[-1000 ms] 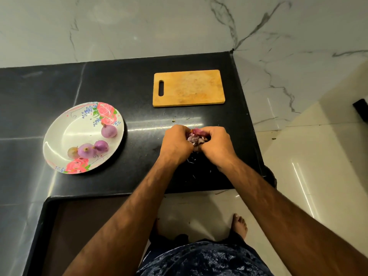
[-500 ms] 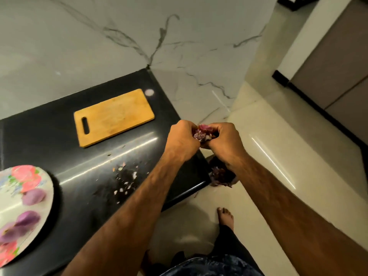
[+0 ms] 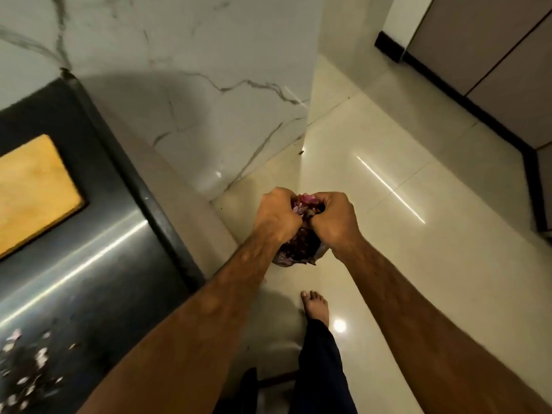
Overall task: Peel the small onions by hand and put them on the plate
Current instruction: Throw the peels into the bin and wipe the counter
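Nearest, a bare foot stands on the glossy floor, and peel scraps litter the black counter. Past the counter's edge, the left hand and right hand, fingers curled, clutch a clump of purple onion skins above a dark bag on the floor, partly hidden by the wrists. Farther along the counter lies a wooden cutting board, with a marble wall beyond.

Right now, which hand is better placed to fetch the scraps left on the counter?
Probably left: both hold peels, but the left hand is nearer the counter and its scraps than the right hand.
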